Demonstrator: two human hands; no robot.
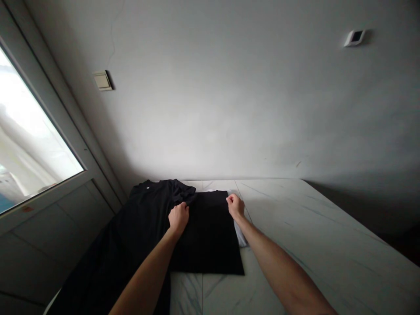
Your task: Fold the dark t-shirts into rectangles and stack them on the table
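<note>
A flat black rectangle of cloth (208, 236), which looks like a folded garment, lies on the marble-patterned surface. My right hand (235, 205) is closed in a pinch at its upper right edge. Over its left side, near the sleeve of a black T-shirt (141, 223), my left hand (179, 217) is closed with its knuckles up; the fingertips are hidden, and I cannot tell which cloth it grips. The T-shirt is spread out on the left, collar toward the wall. From under the rectangle's right edge pokes a strip of white cloth (241, 235).
The marble-patterned surface (295, 232) meets a grey-white wall (210, 109) at the back. On the wall are a light switch (103, 81) and a small white device (355, 38). A framed glass door or window (42, 131) stands close on the left.
</note>
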